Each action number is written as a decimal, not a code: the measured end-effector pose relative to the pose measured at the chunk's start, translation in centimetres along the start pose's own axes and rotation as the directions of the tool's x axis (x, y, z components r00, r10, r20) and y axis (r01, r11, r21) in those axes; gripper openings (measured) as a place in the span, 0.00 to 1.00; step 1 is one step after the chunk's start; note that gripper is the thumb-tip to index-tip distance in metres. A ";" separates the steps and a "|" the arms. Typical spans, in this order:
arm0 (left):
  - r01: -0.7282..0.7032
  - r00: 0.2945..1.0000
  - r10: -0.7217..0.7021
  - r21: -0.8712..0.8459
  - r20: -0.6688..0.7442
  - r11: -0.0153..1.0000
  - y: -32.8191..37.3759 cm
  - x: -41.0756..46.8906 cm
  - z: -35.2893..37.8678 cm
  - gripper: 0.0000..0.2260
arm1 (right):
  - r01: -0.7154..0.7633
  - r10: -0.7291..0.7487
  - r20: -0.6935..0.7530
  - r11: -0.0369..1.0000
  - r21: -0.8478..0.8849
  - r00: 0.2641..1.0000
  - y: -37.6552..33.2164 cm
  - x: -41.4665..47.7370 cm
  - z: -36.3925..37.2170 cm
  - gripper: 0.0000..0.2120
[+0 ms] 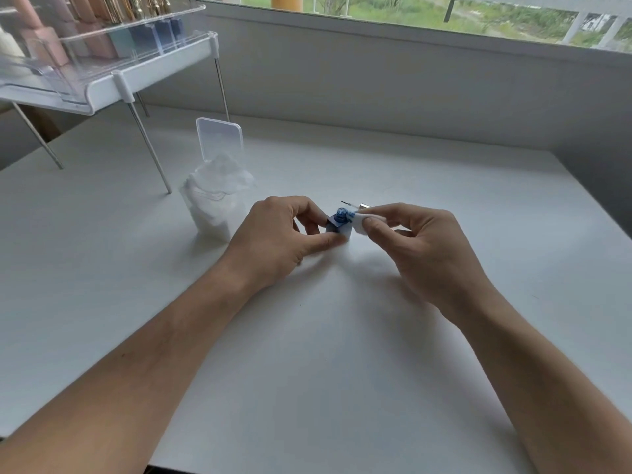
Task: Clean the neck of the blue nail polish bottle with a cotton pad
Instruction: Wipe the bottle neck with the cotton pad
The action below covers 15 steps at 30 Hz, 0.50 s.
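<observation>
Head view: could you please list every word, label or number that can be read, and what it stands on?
No text can be read.
The bottle: no label shows on its visible part.
The pad and the pad box: plain, no print.
The rack bottles: too blurred to show any print.

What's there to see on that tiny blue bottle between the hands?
The blue nail polish bottle is small, square-bodied and dark blue, glassy-looking. It stands uncapped on the white table, its threaded neck a brighter blue. The left hand pinches its body between thumb and fingers; the right hand presses a folded white cotton pad, stained blue at the edge, against the neck's right side.
</observation>
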<state>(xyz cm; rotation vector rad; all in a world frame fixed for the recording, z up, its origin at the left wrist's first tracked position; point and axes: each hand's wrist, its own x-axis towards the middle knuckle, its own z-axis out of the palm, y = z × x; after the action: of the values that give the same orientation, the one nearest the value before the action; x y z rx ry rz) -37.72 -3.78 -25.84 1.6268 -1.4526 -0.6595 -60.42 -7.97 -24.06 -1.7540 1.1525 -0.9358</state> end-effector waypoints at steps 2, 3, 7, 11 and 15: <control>-0.008 1.000 0.008 0.031 -0.003 1.000 -0.2 0.0 0.1 0.15 | -0.013 0.013 -0.023 1.000 0.013 1.000 0.0 0.1 -0.2 0.09; -0.004 1.000 0.004 0.042 0.000 0.999 -0.2 0.0 0.1 0.17 | -0.016 0.017 -0.036 1.000 0.022 0.999 0.0 0.2 -0.3 0.09; 0.068 0.992 -0.062 -0.050 0.108 0.996 -0.2 0.3 -0.6 0.25 | -0.014 0.016 -0.045 0.998 0.054 0.999 0.0 0.4 -0.2 0.08; 0.065 0.975 -0.043 -0.092 0.220 0.994 0.1 0.6 -1.4 0.21 | -0.006 0.006 -0.003 0.999 0.038 1.000 -0.1 0.3 0.2 0.08; 0.038 0.976 -0.019 -0.087 0.216 0.995 0.1 0.6 -1.3 0.13 | 0.013 -0.013 0.034 1.000 -0.002 0.999 -0.3 0.3 0.6 0.08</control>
<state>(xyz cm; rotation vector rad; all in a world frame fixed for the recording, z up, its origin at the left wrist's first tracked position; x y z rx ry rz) -36.60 -4.06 -25.03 1.5457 -1.5303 -0.9289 -59.69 -8.03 -23.99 -1.7742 1.1221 -0.9093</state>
